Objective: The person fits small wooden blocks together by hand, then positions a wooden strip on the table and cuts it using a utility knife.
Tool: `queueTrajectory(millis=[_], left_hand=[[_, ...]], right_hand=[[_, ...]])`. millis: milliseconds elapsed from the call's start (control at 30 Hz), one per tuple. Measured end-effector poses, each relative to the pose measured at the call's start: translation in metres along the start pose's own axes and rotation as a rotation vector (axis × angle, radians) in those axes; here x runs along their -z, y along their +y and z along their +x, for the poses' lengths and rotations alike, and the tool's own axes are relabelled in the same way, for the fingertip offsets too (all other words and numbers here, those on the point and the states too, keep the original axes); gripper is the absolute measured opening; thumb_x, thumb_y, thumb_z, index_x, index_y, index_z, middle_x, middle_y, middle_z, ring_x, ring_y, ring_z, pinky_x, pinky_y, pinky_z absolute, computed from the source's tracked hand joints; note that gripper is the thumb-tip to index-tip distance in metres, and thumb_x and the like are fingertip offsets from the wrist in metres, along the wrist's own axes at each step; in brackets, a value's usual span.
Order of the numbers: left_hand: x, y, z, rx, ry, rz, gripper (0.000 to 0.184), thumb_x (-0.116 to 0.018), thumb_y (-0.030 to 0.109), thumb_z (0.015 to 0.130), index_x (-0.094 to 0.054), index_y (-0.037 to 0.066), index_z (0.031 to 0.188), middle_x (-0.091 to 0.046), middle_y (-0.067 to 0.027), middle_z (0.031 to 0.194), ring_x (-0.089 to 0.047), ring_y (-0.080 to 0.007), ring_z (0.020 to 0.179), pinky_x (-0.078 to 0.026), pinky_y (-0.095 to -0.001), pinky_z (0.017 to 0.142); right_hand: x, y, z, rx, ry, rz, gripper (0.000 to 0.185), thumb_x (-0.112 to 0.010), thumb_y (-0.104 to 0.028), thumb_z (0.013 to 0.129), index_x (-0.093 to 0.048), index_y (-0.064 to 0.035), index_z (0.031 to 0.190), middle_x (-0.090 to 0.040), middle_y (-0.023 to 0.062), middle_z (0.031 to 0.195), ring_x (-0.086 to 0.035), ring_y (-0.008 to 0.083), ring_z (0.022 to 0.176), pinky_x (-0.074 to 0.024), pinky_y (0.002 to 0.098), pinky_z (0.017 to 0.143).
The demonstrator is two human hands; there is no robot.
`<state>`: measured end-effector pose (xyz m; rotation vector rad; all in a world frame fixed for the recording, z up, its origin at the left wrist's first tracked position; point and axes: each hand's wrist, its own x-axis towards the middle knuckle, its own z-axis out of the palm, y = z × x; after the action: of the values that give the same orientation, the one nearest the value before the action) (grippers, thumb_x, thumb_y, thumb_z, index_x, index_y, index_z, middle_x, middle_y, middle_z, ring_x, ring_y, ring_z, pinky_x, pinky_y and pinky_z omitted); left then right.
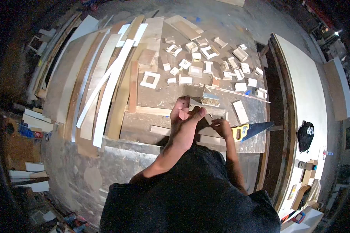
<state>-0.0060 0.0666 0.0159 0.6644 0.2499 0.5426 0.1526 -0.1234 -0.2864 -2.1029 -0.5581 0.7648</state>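
My left hand is raised over the near part of the worktable, fingers curled and thumb pointing right. What it grips, if anything, is hard to see; a pale wooden piece shows just behind the thumb. To its right, my right hand has its fingers pinched together, and anything between them is too small to name. Beside the right hand lies a handsaw with a yellow handle and dark blade. Just beyond both hands sits a small wooden block with a rough, speckled face.
Several small wooden frames and boxes are scattered across the worktable. Long boards and white strips lie at the left. A flat wooden block rests at the right. Beyond a gap, a pale bench carries a black bag.
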Motion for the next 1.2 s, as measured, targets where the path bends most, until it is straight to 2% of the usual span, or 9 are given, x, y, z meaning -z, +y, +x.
queueTrajectory(millis=[133, 300, 400, 533, 667, 733, 900, 1000, 1200], left_hand=[[0.007, -0.006, 0.001, 0.029, 0.015, 0.016, 0.043, -0.072, -0.004, 0.084, -0.05, 0.001, 0.121, -0.058, -0.009, 0.123, -0.059, -0.0181, 0.109, -0.047, -0.0316, 0.097], [0.009, -0.012, 0.001, -0.113, -0.001, 0.164, 0.049, -0.081, -0.002, 0.078, -0.049, 0.004, 0.114, -0.06, -0.0064, 0.117, -0.058, -0.0157, 0.109, -0.048, -0.0313, 0.095], [0.006, -0.011, 0.001, -0.108, -0.03, 0.279, 0.055, -0.085, -0.001, 0.073, -0.048, 0.006, 0.112, -0.06, -0.0059, 0.114, -0.06, -0.0158, 0.108, -0.05, -0.0317, 0.094], [0.002, -0.013, -0.001, -0.094, -0.077, 0.266, 0.059, -0.087, 0.001, 0.071, -0.047, 0.004, 0.114, -0.059, -0.0081, 0.115, -0.062, -0.0171, 0.107, -0.052, -0.0326, 0.093], [0.003, -0.014, -0.005, -0.02, -0.065, 0.297, 0.061, -0.089, 0.004, 0.067, -0.047, 0.005, 0.111, -0.06, -0.0048, 0.108, -0.06, -0.0152, 0.106, -0.05, -0.0333, 0.093], [0.008, -0.015, -0.004, -0.05, -0.09, 0.361, 0.064, -0.088, 0.005, 0.072, -0.045, 0.0, 0.119, -0.059, -0.0115, 0.115, -0.061, -0.0198, 0.111, -0.053, -0.0339, 0.095], [0.023, -0.019, 0.003, -0.035, -0.08, 0.338, 0.034, -0.07, 0.004, 0.09, -0.05, 0.003, 0.118, -0.06, -0.0071, 0.116, -0.059, -0.0139, 0.107, -0.049, -0.0304, 0.098], [0.025, -0.015, 0.009, 0.095, 0.038, 0.025, 0.027, -0.062, 0.006, 0.095, -0.051, 0.004, 0.12, -0.061, -0.0073, 0.116, -0.06, -0.0136, 0.106, -0.051, -0.0305, 0.096], [0.027, -0.012, 0.02, 0.154, 0.075, -0.012, 0.024, -0.055, 0.014, 0.101, -0.051, 0.005, 0.123, -0.062, -0.0067, 0.116, -0.062, -0.0148, 0.106, -0.054, -0.0301, 0.092]], right_hand=[[0.014, -0.052, -0.009, 0.151, 0.053, -0.105, 0.046, -0.075, -0.03, 0.087, -0.065, -0.0063, 0.125, -0.073, 0.0157, 0.101, -0.071, 0.0187, 0.086, -0.0549, 0.0309, 0.073], [0.08, -0.191, -0.07, 0.279, -0.124, 0.864, 0.057, -0.076, -0.028, 0.087, -0.058, 0.0026, 0.13, -0.068, 0.0099, 0.11, -0.069, 0.0196, 0.089, -0.056, 0.0318, 0.075], [0.093, -0.228, -0.088, 0.564, -0.132, 0.864, 0.054, -0.073, -0.02, 0.089, -0.054, 0.0062, 0.132, -0.067, 0.0107, 0.111, -0.069, 0.0206, 0.088, -0.0562, 0.0326, 0.075], [0.098, -0.234, -0.091, 0.419, -0.125, 0.728, 0.05, -0.071, 0.0, 0.086, -0.054, 0.006, 0.133, -0.068, 0.0102, 0.111, -0.067, 0.0148, 0.09, -0.0568, 0.0305, 0.081], [0.09, -0.231, -0.085, 0.38, -0.153, 0.837, 0.044, -0.07, 0.003, 0.086, -0.057, 0.0052, 0.128, -0.07, 0.0089, 0.107, -0.066, 0.0128, 0.09, -0.0557, 0.0295, 0.083], [0.084, -0.225, -0.081, 0.41, -0.153, 0.854, 0.041, -0.071, 0.0, 0.087, -0.059, 0.0044, 0.125, -0.07, 0.0088, 0.107, -0.066, 0.0125, 0.09, -0.0553, 0.0292, 0.081], [0.08, -0.229, -0.076, 0.361, -0.112, 0.907, 0.033, -0.074, -0.006, 0.086, -0.064, -0.001, 0.117, -0.069, 0.0045, 0.101, -0.064, 0.011, 0.087, -0.0536, 0.027, 0.075], [0.081, -0.238, -0.081, 0.363, -0.023, 0.791, 0.035, -0.076, -0.004, 0.085, -0.064, -0.0026, 0.117, -0.067, 0.0017, 0.095, -0.063, 0.0101, 0.086, -0.0529, 0.0256, 0.075], [0.083, -0.258, -0.081, 0.333, 0.094, 0.733, 0.036, -0.078, -0.006, 0.084, -0.066, -0.0011, 0.116, -0.065, 0.0023, 0.093, -0.062, 0.0099, 0.083, -0.0505, 0.0236, 0.072]])
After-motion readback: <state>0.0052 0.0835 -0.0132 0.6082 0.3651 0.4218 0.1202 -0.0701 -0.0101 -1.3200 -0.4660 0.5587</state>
